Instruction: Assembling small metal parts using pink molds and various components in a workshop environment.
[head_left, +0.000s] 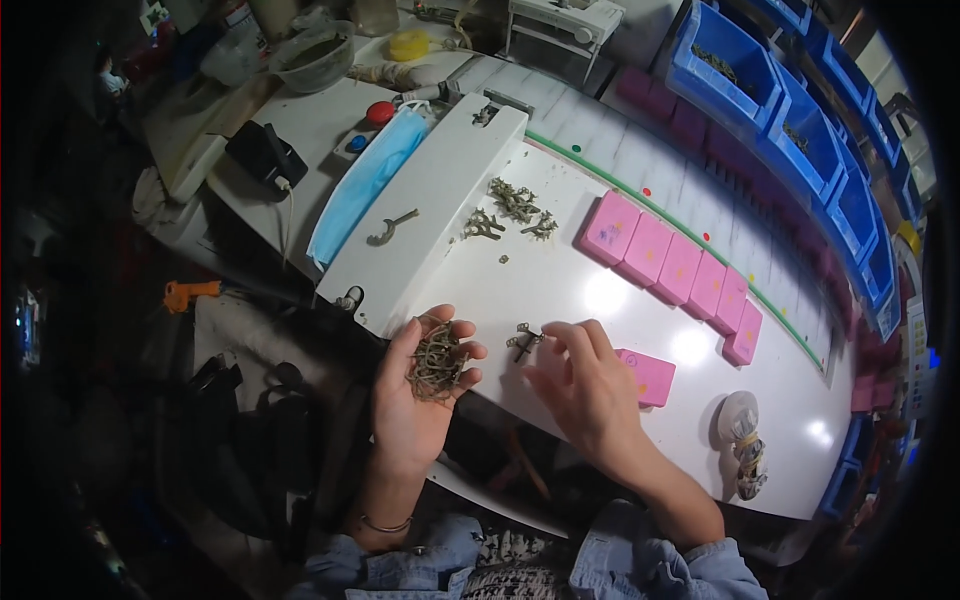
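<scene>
My left hand (410, 400) is palm up with its fingers curled around a heap of small branched metal pieces (438, 362), dull bronze-grey in colour. To its right, my right hand (592, 385) hovers low over the white work surface (480, 290), thumb and forefinger apart. Near its forefinger tip lies a small cluster of the same metal pieces (524, 342); contact with the finger is hard to make out. Farther back on the surface is a loose pile of similar pieces (513, 200), with smaller groups beside it. One pink block (648, 378) sits just behind my right hand.
A row of pink blocks (680, 270) runs along a green strip at the back. Blue bins (725, 65) are racked at the upper right. A knotted plastic bag (745, 445) lies at right. On the left are a raised white ledge, a blue face mask (370, 180) and a black adapter (266, 158).
</scene>
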